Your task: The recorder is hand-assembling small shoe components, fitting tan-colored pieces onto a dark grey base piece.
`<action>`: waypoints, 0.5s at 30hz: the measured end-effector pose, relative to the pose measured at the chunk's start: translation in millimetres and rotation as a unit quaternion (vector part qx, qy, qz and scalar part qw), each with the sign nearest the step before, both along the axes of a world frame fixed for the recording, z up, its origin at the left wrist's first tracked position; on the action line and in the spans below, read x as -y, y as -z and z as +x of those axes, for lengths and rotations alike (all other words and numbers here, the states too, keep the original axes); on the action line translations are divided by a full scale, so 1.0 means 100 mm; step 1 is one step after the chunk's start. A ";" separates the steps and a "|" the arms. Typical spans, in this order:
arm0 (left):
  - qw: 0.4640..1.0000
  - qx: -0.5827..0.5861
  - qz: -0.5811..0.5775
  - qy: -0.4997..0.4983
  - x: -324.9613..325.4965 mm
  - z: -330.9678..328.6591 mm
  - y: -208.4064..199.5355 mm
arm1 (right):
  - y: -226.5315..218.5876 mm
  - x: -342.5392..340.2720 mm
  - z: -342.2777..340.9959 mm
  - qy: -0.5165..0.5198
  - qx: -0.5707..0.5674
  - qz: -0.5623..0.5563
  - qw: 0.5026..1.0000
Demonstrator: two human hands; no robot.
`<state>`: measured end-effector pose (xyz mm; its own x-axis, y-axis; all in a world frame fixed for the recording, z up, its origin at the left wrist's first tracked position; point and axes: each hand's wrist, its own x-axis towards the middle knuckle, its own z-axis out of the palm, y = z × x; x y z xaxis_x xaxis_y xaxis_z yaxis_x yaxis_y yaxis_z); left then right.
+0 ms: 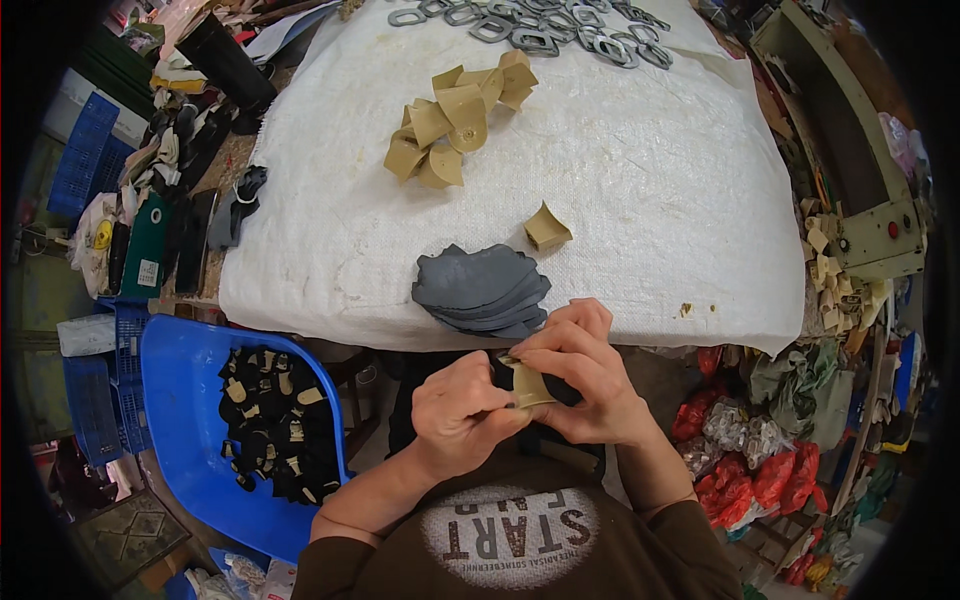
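Note:
Just beyond the table's near edge, in front of my chest, both hands hold a small curved beige piece (532, 386). My left hand (460, 408) is closed with thumb and bent fingers at the piece's left side. My right hand (592, 375) grips its right side and top between thumb and fingers. A dark bit shows behind the piece, partly hidden by my fingers. Near my right fingertips lies a fanned stack of flat grey pieces (480, 290). One loose beige piece (546, 228) rests beyond the stack. Farther back is a heap of similar curved beige pieces (462, 115).
A white woven sheet (660, 210) covers the table. Grey oval rings (535, 38) lie along its far side. At my left stands a blue tub (185, 400) with many black-and-beige parts. Red and clear bags (770, 480) sit low at right, below a metal machine housing (890, 235).

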<state>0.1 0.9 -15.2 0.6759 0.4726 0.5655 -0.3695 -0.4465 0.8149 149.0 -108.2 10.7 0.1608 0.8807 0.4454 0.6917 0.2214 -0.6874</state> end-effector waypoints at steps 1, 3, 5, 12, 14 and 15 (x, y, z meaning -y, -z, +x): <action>0.998 0.017 -0.045 0.039 -0.02 -0.01 0.02 | 0.01 0.00 0.01 0.002 0.000 0.000 1.000; 0.992 0.033 -0.090 0.079 -0.01 -0.03 0.07 | 0.04 -0.01 0.06 0.026 0.027 0.044 0.998; 0.974 0.010 -0.226 -0.019 0.03 -0.07 0.08 | 0.04 0.00 0.06 0.025 0.028 0.039 0.999; 0.886 -0.219 -0.351 0.211 -0.05 -0.06 0.02 | -0.01 0.02 -0.01 0.010 0.118 0.027 0.993; 0.897 -0.189 -0.339 0.210 -0.06 -0.05 0.04 | -0.23 0.03 -0.05 0.046 0.083 0.005 0.995; 0.899 -0.189 -0.368 0.146 -0.09 -0.01 0.00 | -0.26 0.06 -0.08 0.043 0.084 0.005 0.996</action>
<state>-0.5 9.6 -15.1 0.9103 0.3952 -0.1234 -0.0184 0.3365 0.9415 141.3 -114.5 37.1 0.1578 0.8622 0.4814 0.8133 0.1631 -0.5586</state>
